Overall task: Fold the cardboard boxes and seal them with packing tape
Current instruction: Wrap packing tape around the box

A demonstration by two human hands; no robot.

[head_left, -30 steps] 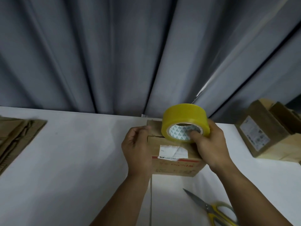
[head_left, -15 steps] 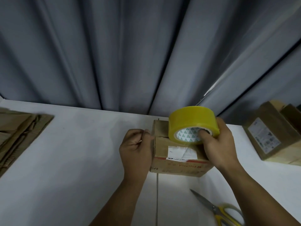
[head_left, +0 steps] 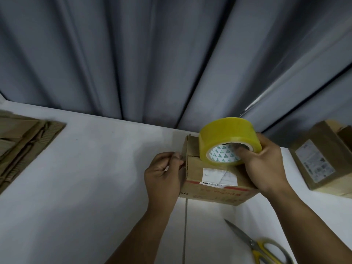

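A small closed cardboard box (head_left: 215,189) with a white label and red print sits on the white table. My right hand (head_left: 264,164) grips a yellow roll of packing tape (head_left: 226,139) held just above the box's top, thumb inside the core. My left hand (head_left: 163,174) lies at the box's left side, its thumb and fingers pinching what looks like the clear tape end at the box's upper left edge. The tape strip itself is hard to make out.
Flattened cardboard (head_left: 22,141) is stacked at the left edge of the white table (head_left: 91,178). Taped-up boxes (head_left: 322,159) stand at the far right. Yellow-handled scissors (head_left: 262,248) lie at the near right. A grey curtain (head_left: 152,54) hangs behind the table.
My left hand has slid off the box's top to its left edge, fingers now pinched there. The roll stays over the box in my right hand. The view shifted.
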